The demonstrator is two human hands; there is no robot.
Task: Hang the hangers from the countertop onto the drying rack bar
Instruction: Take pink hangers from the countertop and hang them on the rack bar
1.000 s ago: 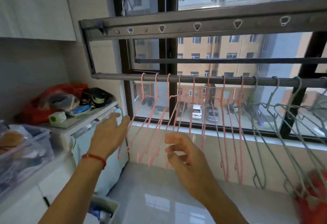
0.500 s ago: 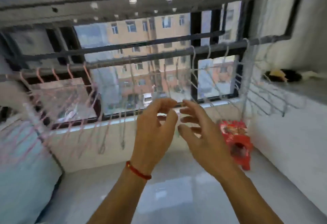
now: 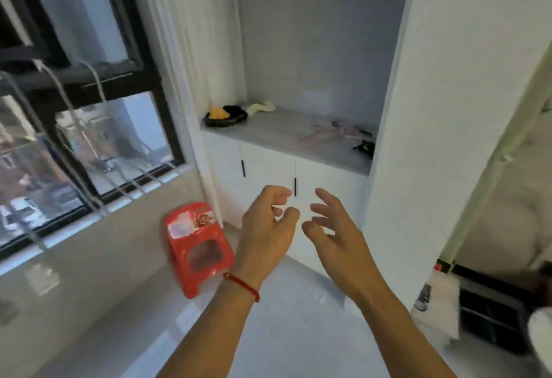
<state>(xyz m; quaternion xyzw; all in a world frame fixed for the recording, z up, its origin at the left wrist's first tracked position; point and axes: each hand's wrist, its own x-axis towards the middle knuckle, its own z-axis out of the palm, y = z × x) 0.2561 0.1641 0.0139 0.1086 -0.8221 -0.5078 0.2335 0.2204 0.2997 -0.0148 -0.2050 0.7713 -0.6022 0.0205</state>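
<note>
A blurred bundle of pink hangers [image 3: 321,135] lies on the grey countertop [image 3: 277,129] in the white alcove ahead. My left hand [image 3: 268,228] and my right hand [image 3: 334,228] float side by side in front of the cabinet doors, well below and short of the countertop. Both hold nothing; the fingers are loosely curled and a small gap separates the hands. At the far left, grey wire hangers [image 3: 62,99] hang from the drying rack bar [image 3: 68,74] by the window.
A red plastic stool [image 3: 197,246] stands on the tiled floor left of my hands. On the countertop sit a black dish with something orange [image 3: 224,116] and a small black item [image 3: 366,147]. White cabinet doors [image 3: 268,174] lie below; a white wall column [image 3: 433,108] rises at right.
My view has swung right, away from the window rack with its pink and grey hangers, toward the alcove countertop. Both hands stay empty and have come close together in front of me.
</note>
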